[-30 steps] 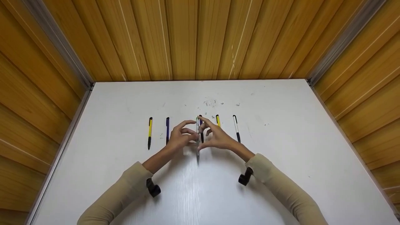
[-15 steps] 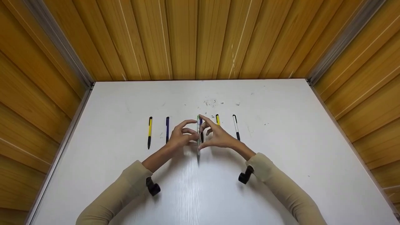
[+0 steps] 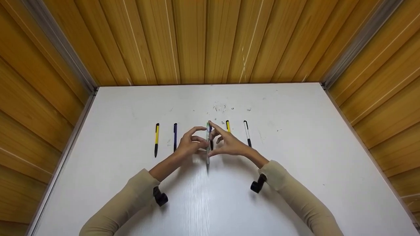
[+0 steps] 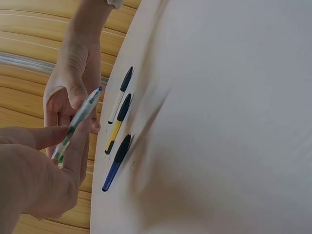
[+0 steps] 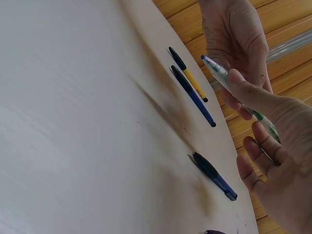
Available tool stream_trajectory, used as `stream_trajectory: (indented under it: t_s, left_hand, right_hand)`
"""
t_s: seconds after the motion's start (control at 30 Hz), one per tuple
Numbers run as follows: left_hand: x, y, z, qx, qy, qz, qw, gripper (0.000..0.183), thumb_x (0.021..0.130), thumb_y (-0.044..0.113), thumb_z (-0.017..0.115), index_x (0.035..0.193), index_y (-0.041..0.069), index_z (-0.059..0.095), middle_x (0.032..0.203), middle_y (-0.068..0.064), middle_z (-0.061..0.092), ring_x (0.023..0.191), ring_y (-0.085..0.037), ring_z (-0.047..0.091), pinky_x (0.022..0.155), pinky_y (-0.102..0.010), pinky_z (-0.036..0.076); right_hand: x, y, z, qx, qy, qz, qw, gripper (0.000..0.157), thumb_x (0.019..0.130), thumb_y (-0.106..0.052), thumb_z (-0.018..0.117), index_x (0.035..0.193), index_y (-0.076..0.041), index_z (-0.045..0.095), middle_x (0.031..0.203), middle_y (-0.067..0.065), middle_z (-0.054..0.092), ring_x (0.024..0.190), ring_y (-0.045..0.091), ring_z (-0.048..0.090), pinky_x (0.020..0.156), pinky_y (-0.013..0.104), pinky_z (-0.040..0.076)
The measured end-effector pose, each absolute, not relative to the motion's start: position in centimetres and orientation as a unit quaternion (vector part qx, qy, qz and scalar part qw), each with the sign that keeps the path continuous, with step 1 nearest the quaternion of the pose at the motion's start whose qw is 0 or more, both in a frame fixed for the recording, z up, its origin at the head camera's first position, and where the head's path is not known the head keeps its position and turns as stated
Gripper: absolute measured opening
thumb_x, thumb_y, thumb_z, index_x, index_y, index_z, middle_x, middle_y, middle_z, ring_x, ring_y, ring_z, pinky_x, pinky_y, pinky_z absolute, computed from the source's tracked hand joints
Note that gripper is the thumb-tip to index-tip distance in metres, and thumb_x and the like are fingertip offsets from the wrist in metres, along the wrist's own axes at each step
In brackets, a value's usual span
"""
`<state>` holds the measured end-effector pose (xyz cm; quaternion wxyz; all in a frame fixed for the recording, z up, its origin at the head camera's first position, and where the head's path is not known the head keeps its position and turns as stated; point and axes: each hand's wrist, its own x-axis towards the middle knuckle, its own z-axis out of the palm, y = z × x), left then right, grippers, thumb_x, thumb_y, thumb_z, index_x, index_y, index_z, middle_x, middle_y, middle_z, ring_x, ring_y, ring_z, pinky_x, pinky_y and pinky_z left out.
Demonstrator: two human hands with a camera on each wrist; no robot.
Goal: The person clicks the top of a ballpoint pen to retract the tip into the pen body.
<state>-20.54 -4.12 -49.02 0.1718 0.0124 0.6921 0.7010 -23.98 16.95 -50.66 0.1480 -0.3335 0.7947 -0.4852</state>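
Note:
A clear pen [image 3: 208, 159] with green parts and a blue tip is held above the table between both hands. My left hand [image 3: 188, 143] pinches its middle between thumb and fingers, seen close in the left wrist view. My right hand [image 3: 231, 144] spans the same pen, thumb near the tip [image 5: 237, 77] and index finger at the green end. Below the hands lies a blue pen [image 3: 211, 146], partly hidden by the right fingers. Another blue pen [image 3: 175, 134] lies left of the left hand, its lower end covered by that hand.
A yellow pen [image 3: 157, 139] lies at the far left of the row. Right of the hands are a second yellow pen [image 3: 228, 126], partly covered, and a white pen [image 3: 247, 132]. The white table [image 3: 295, 131] meets wood-patterned walls [image 3: 193, 42] and shows dark marks beyond the pens.
Almost nothing differs. Both hands keep their hold on the clear pen, which shifts only very slightly; the pens on the table lie as before.

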Motion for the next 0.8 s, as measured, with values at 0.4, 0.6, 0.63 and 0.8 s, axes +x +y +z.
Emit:
stream_trajectory:
  t_s: [0.4,0.6,0.63,0.8]
  left_hand:
    - [-20.53,-4.45,-48.96,0.009,0.692,0.702,0.171,0.059,0.09,-0.007,0.068,0.144,0.011,0.053,0.095,-0.011,0.074,0.083,-0.018,0.073,0.09,-0.055,0.063]
    - [-20.55,-4.73,-49.06,0.006,0.693,0.702,0.164,0.059,0.089,-0.009,0.068,0.143,0.01,0.054,0.092,-0.011,0.074,0.082,-0.017,0.072,0.09,-0.056,0.062]
    - [-20.58,-4.74,-49.06,0.007,0.694,0.702,0.162,0.059,0.089,-0.009,0.068,0.143,0.009,0.054,0.091,-0.011,0.074,0.082,-0.016,0.072,0.09,-0.056,0.062]
    - [-20.78,-4.81,-48.99,0.009,0.695,0.703,0.152,0.058,0.089,-0.011,0.066,0.144,0.006,0.054,0.09,-0.011,0.074,0.08,-0.017,0.072,0.09,-0.054,0.063]
  right_hand:
    - [-24.2,17.0,-50.49,-0.339,0.786,-0.494,0.152,0.108,0.082,-0.008,0.086,0.161,0.003,0.014,0.119,0.022,0.062,0.115,0.041,0.059,0.097,0.054,0.056]
    - [-24.31,17.05,-50.58,-0.337,0.791,-0.488,0.153,0.104,0.083,-0.01,0.085,0.163,-0.004,0.019,0.119,0.018,0.062,0.114,0.033,0.06,0.094,0.047,0.057]
    - [-24.13,16.94,-50.23,-0.335,0.789,-0.492,0.154,0.103,0.083,-0.008,0.084,0.162,-0.004,0.019,0.119,0.021,0.061,0.115,0.036,0.06,0.095,0.05,0.057]
    - [-24.33,16.7,-50.21,-0.341,0.782,-0.499,0.151,0.1,0.083,-0.006,0.084,0.162,-0.003,0.022,0.117,0.023,0.062,0.113,0.04,0.06,0.096,0.057,0.056]
